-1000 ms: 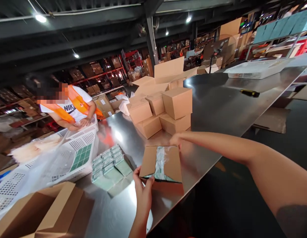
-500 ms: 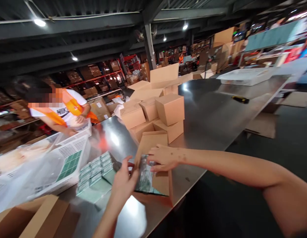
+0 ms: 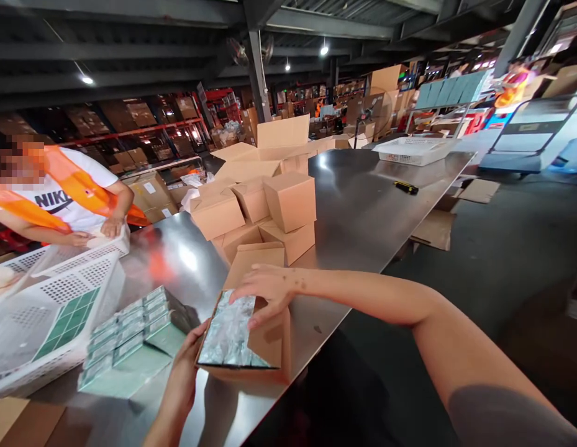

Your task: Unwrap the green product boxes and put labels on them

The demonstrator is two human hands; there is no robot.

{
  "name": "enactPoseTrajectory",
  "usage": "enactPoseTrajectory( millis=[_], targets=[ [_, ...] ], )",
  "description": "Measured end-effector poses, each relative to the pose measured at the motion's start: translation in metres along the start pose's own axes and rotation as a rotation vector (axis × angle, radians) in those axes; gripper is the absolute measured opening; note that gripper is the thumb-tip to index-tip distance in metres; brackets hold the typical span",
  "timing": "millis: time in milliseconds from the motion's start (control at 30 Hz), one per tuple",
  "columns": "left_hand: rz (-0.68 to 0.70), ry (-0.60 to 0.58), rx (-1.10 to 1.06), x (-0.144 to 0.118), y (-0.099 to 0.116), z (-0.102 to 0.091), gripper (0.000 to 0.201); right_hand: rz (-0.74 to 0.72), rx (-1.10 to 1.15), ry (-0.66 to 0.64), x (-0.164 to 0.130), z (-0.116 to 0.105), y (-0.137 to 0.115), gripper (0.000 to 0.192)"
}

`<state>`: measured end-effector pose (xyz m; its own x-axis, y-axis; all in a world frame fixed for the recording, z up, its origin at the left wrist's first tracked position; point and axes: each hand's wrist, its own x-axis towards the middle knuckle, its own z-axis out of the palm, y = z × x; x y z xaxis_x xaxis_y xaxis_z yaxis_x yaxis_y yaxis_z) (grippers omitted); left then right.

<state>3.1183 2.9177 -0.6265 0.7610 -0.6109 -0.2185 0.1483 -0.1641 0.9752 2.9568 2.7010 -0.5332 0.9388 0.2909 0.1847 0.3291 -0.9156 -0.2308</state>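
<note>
An open cardboard box (image 3: 287, 347) stands near the table's front edge, packed with pale green pieces under clear plastic wrap (image 3: 230, 329). My left hand (image 3: 188, 351) grips the box's left wall; its fingertips are partly hidden against the side. Over the wrapped contents lies my right hand (image 3: 269, 290), fingers stretched and thumb apart, touching the plastic and the raised inner flap. To the left of the box sits a stack of wrapped pale green packs (image 3: 130, 347), apart from both hands.
Closed cardboard boxes (image 3: 288, 202) are piled behind the open one on the metal table (image 3: 353, 217). White plastic baskets (image 3: 109, 292) stand at left, beside a co-worker in an orange vest (image 3: 78, 180). Farther right are a yellow-black cutter (image 3: 405, 187) and a white crate (image 3: 413, 150).
My left hand has come against the box's left wall, its fingers less spread. My right hand has shifted slightly, uncovering more wrapped contents. The view has turned right.
</note>
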Motion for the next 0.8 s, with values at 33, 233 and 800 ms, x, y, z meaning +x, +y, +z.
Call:
enactPoseTrajectory(
  millis=[33, 233, 800],
  targets=[
    [0.016, -0.026, 0.015, -0.003, -0.007, -0.001, 0.045, 0.007, 0.003, 0.019, -0.007, -0.005, -0.001, 0.057],
    [0.199, -0.002, 0.278, -0.019, -0.009, -0.022, 0.037, 0.233, -0.057, 0.113, -0.081, -0.031, -0.027, 0.056],
    [-0.557, -0.355, 0.483, 0.046, 0.076, 0.033, 0.082, 1.275, 1.155, -0.561, -0.042, 0.005, 0.004, 0.117]
  ],
)
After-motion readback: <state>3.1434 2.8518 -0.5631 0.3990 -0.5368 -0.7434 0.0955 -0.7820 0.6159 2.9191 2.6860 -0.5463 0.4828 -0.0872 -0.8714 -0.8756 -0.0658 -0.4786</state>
